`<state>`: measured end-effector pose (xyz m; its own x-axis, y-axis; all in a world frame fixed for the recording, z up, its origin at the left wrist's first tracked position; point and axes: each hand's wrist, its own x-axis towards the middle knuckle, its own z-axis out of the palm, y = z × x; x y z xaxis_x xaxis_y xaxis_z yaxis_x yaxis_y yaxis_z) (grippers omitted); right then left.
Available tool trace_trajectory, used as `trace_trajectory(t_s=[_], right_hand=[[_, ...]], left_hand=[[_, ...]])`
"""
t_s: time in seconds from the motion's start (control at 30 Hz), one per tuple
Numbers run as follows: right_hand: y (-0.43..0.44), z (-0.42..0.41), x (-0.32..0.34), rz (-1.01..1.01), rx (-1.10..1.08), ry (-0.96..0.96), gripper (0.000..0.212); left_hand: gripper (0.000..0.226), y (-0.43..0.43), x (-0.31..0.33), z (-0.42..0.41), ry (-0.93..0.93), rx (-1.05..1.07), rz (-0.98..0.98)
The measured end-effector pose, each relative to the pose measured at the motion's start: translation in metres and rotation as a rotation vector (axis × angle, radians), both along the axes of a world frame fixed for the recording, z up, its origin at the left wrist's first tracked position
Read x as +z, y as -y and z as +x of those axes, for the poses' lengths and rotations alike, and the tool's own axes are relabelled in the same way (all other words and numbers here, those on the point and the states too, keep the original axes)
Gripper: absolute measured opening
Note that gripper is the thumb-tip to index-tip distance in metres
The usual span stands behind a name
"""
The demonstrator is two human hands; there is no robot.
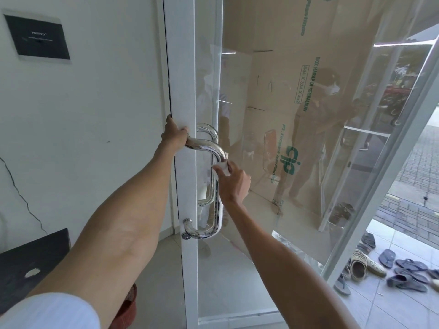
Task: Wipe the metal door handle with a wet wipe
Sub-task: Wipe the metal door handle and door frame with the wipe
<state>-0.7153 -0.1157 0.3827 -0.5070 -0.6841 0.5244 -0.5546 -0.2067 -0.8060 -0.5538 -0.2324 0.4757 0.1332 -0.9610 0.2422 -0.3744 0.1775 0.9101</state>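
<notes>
White plaster wall, cracked in places and carrying a black plaque, meets a glass door in a white frame that stands ajar. Printed cardboard boxes are stacked behind the pane, and sandals lie scattered on the tiles outside.

On the door's edge, near the frame, sits the metal door handle. It is a polished tubular pull with a long upright bar, curved ends, and a twin on the far side of the glass. It looks rigid and firmly bolted, so it should take firm rubbing. The chrome is smooth and likely slippery once damp, and the door itself may swing under pressure.

The left hand wraps its fingers round the upper horizontal leg of the handle beside the frame, seemingly steadying the door. The right hand pinches a wet wipe and presses it against the upright bar just under the top bend.

The wipe is small, soft and limp. It probably works best folded round the tube and gripped through the fingers while sliding down.
</notes>
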Motion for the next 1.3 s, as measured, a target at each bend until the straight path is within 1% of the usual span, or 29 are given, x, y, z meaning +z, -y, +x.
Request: trace_trajectory(t_s=[0.1,0.2,0.33,0.47,0.57,0.63,0.73,0.83,0.9,1.03,1.17,1.3], right_hand=[[0.006,-0.001,0.006,-0.029,-0.009,-0.025,0.027],[0.005,-0.001,-0.011,-0.008,-0.021,-0.014,0.029],[0.0,0.001,-0.048,0.121,-0.041,-0.025,0.035],[-0.007,-0.001,-0.078,0.271,-0.016,-0.021,0.03],[-0.009,-0.004,-0.083,0.363,0.018,-0.031,0.027],[-0.009,-0.004,-0.075,0.361,0.038,-0.041,0.023],[-0.01,-0.002,-0.05,0.258,0.058,-0.01,0.015],[-0.005,0.0,-0.026,0.113,0.012,-0.015,0.02],[0.0,-0.001,-0.019,0.075,0.009,-0.014,0.022],[0.001,-0.002,-0.032,0.109,0.013,-0.018,0.026],[-0.006,0.002,-0.059,0.202,0.005,0.027,0.027],[-0.007,0.003,-0.083,0.311,-0.005,0.031,0.023]], left_hand=[[0.07,-0.003,0.0,-0.003,-0.011,-0.01,-0.027],[0.071,-0.005,-0.001,-0.001,-0.034,-0.04,-0.043],[0.072,0.001,-0.003,0.003,-0.045,-0.055,-0.023],[0.07,0.0,-0.002,0.001,-0.048,-0.058,-0.019],[0.069,0.001,-0.001,0.0,-0.047,-0.047,-0.041],[0.068,0.002,-0.001,-0.002,-0.033,-0.044,-0.047],[0.065,0.003,0.001,-0.004,-0.005,-0.019,-0.047],[0.066,0.005,0.0,-0.003,-0.003,-0.02,-0.053],[0.068,0.006,0.001,-0.003,-0.012,-0.02,-0.043],[0.069,0.006,0.002,-0.002,-0.027,-0.036,-0.041],[0.068,0.006,0.002,-0.003,-0.028,-0.035,-0.034],[0.07,0.009,0.002,-0.001,-0.023,-0.025,-0.022]])
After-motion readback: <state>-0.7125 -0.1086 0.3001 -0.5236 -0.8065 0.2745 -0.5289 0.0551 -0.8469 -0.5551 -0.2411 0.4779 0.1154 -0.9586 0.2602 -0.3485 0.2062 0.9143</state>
